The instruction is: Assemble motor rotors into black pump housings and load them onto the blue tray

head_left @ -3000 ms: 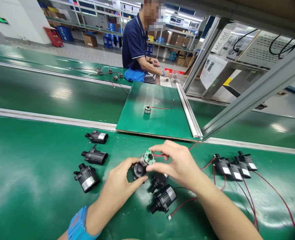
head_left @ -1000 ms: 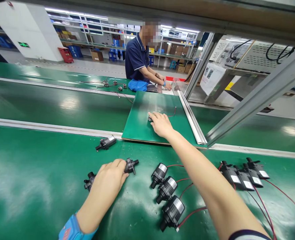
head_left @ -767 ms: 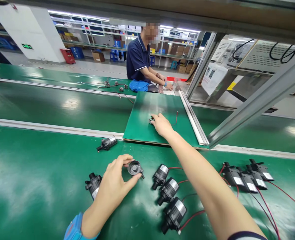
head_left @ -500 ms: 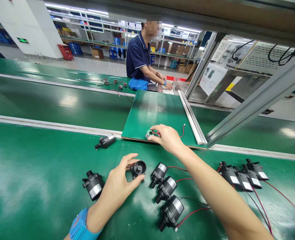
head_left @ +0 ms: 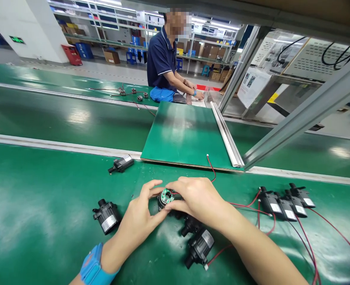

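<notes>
My left hand [head_left: 137, 217], a blue band on its wrist, is closed around a small black pump housing [head_left: 160, 203]. Between the thumb and fingers of my right hand [head_left: 200, 198] is a ring-shaped motor stator with a green circuit board [head_left: 166, 194] facing up. The stator sits at the housing's open mouth; how deep it goes is hidden. Its red lead [head_left: 212, 168] runs out past my right hand, ending in a white plug. Beneath that hand, black pumps lie partly covered, the nearest [head_left: 201, 246] showing a white label.
One black pump [head_left: 106, 217] lies left of my hands, another [head_left: 121, 163] farther back. Several wired pumps [head_left: 282, 204] lie at right. A raised green board [head_left: 177, 134] bridges the channel beside a metal post [head_left: 296, 91]. A co-worker [head_left: 161, 59] sits across, near loose stators [head_left: 133, 91].
My right hand has brought the stator down and left, from above the raised board to the housing in my left hand. Its lead has come along. The left hand stays nearly in place.
</notes>
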`<state>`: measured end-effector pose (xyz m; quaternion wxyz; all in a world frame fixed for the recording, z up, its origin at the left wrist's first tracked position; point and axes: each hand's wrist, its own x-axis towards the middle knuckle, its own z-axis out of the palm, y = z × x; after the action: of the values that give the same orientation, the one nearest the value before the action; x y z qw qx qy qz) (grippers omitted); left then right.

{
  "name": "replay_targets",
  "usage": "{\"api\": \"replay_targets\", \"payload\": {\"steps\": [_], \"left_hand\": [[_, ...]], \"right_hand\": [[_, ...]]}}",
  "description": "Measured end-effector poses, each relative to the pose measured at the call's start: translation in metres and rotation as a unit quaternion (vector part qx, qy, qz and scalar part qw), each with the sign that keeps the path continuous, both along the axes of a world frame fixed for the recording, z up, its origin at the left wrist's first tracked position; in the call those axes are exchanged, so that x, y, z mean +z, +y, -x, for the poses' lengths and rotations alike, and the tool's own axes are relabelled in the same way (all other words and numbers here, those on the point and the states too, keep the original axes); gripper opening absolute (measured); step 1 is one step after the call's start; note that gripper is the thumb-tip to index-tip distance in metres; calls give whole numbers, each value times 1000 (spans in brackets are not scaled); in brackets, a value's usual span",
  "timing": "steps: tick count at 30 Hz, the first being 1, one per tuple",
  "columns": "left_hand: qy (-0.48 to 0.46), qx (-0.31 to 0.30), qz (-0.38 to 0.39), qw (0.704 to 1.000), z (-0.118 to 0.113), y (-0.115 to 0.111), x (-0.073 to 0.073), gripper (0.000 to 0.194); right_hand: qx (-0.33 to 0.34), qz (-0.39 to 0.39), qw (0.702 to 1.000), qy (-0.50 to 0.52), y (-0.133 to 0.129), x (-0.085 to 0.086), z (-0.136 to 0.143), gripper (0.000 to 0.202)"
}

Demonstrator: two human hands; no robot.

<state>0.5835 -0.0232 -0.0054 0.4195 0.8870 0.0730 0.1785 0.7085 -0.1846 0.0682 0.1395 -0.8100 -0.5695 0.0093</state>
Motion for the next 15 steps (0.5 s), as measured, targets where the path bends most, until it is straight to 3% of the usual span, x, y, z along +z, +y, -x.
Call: {"api": "replay_targets", "payload": {"steps": [7, 12, 15], "left_hand": [[-37, -5, -46, 998, 0, 5, -10, 55], [-88, -45, -144, 985, 1, 7, -7, 21], [-86, -79, -196, 974, 2, 7, -2, 19]], "right_hand": [[-3, -19, 1000, 8, 4, -9, 3, 64], [23, -17, 999, 18, 3, -12, 0, 50], [23, -4, 1000, 12, 1, -11, 0, 48]]}}
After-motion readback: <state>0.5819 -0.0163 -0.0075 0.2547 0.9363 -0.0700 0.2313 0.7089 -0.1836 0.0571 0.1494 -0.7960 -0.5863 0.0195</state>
